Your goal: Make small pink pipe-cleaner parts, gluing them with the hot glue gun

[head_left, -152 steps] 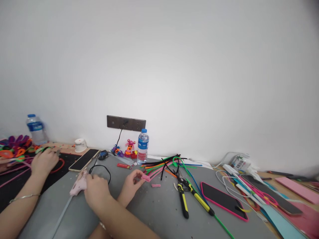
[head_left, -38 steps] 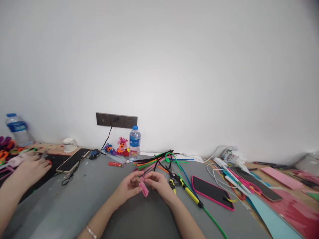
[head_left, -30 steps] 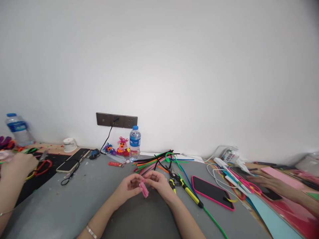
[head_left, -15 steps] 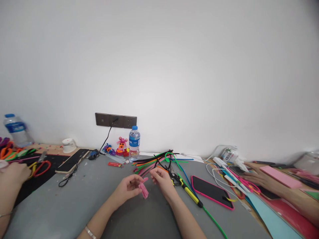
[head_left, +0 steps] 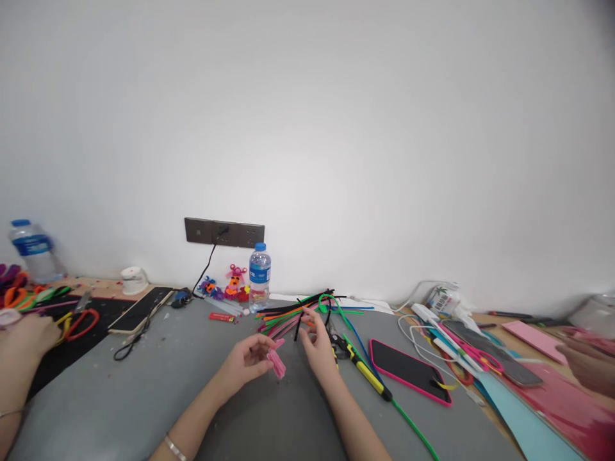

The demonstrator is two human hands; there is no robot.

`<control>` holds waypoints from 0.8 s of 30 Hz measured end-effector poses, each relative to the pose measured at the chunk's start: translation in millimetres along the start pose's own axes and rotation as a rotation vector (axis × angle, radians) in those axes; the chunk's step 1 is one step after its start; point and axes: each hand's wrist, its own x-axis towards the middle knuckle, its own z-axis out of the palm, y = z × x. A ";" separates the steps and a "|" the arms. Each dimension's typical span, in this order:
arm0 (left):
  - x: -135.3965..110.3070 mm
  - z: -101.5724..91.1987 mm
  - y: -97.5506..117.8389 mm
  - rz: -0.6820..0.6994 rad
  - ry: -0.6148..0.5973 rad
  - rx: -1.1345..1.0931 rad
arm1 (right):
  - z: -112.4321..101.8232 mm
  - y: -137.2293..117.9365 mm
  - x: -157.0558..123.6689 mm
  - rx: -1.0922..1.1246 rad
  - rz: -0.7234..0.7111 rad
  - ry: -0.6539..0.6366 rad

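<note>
Pinched between the thumb and fingers of my left hand (head_left: 250,358) is a small folded pink pipe-cleaner piece (head_left: 276,362), held just above the grey table. My right hand (head_left: 317,339) is at the near side of a bundle of coloured pipe cleaners (head_left: 283,312), its thumb and fingers apart. A short black pipe cleaner (head_left: 298,325) lies right beside those fingertips; whether they touch it I cannot tell. Yellow-and-black pliers (head_left: 368,374) lie to the right of that hand, partly hidden behind it.
A water bottle (head_left: 259,282) and small pipe-cleaner figures (head_left: 234,282) stand by the wall. A pink-cased phone (head_left: 410,371) lies at right, near white cables (head_left: 416,339). Another person's hand (head_left: 36,336) is by scissors (head_left: 82,324) at left; a co-worker's hand (head_left: 590,365) shows at far right.
My right hand has moved slightly forward to the pipe cleaners and its fingers have spread. My left hand stays nearly still with the pink piece. The far-right person's hand has drawn back rightward.
</note>
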 end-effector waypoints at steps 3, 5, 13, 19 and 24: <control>-0.3 -0.1 0.7 0.001 0.010 0.016 | -1.8 -7.4 1.2 -0.062 -0.069 -0.019; -0.6 -0.1 1.1 -0.003 0.014 0.027 | -2.1 -17.1 0.9 -0.066 -0.137 -0.103; -0.9 0.3 2.9 -0.005 0.026 0.001 | 2.9 -47.4 -6.9 0.043 -0.263 -0.408; -0.3 2.0 4.1 -0.024 0.024 -0.031 | 1.9 -38.3 -7.2 -0.062 -0.294 -0.361; -1.1 3.0 8.6 -0.032 0.054 -0.108 | -1.3 -42.9 -8.5 -0.156 -0.441 -0.324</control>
